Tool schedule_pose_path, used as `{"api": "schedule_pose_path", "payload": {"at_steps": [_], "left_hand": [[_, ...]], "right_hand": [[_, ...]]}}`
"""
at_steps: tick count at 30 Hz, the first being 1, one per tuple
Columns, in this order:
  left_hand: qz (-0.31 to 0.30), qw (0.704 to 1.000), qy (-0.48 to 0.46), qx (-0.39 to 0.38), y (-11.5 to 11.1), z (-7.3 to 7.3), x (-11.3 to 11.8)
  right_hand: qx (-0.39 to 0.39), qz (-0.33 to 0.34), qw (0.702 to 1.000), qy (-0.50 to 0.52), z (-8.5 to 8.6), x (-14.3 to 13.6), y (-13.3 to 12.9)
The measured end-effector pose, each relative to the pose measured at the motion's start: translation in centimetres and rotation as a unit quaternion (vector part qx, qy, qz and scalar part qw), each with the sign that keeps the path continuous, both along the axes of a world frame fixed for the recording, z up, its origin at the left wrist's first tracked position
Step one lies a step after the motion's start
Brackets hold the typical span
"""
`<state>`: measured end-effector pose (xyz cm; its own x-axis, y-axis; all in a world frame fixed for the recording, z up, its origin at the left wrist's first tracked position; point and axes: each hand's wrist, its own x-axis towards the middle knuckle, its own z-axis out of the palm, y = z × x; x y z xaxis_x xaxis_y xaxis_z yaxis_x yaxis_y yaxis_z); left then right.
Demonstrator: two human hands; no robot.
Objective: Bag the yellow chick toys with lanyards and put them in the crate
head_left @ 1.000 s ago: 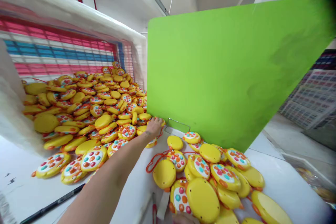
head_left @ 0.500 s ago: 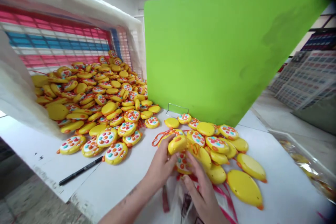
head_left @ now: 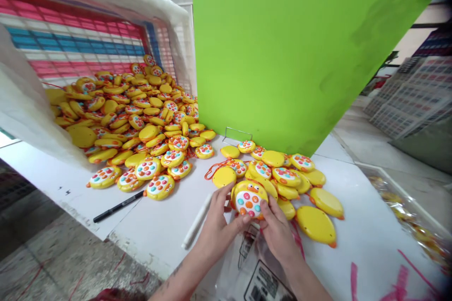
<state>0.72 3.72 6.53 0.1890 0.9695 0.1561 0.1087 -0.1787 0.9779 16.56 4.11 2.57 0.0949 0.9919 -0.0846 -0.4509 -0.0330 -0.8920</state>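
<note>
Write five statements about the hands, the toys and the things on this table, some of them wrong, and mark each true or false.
1. The left hand and right hand both hold one duck toy. True.
2. The duck toy's dotted side faces away from the camera. False: it faces the camera.
3. The black pen lies left of the white stick. True.
4. The green board lies flat. False: the green board stands up behind the loose toys.
5. The white stick is in the left hand's grip. False: it lies on the table.

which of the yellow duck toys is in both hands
The duck toy gripped between left hand and right hand, dotted side showing, beak at its far edge; no other is held.
</note>
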Motion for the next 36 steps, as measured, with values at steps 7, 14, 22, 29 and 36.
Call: {"api": "schedule_pose_path", "payload": {"at_steps": [7,14,22,29,36], "left_hand": [[-0.074,0.97,-0.201,-0.117,0.0,-0.3,0.6],[-0.032,0.979,-0.168,-0.114,0.2,-0.5,0.4],[-0.043,0.983,-0.142,-0.111,0.3,-0.6,0.1],[-0.053,0.998,-0.033,-0.022,1.9,-1.0,-0.7],[-0.064,0.995,-0.07,-0.037,3.7,0.1,-0.1]], "right_hand": [[-0.039,0.054,0.996,0.052,0.8,-0.8,-0.7],[-0.004,0.128,0.991,0.033,1.1,-0.7,-1.1],[0.01,0.132,0.989,-0.065,1.5,-1.2,-1.3],[0.025,-0.05,0.998,-0.009,1.9,1.3,0.9],[0.022,-0.013,0.998,0.059,1.9,1.7,1.0]]}}
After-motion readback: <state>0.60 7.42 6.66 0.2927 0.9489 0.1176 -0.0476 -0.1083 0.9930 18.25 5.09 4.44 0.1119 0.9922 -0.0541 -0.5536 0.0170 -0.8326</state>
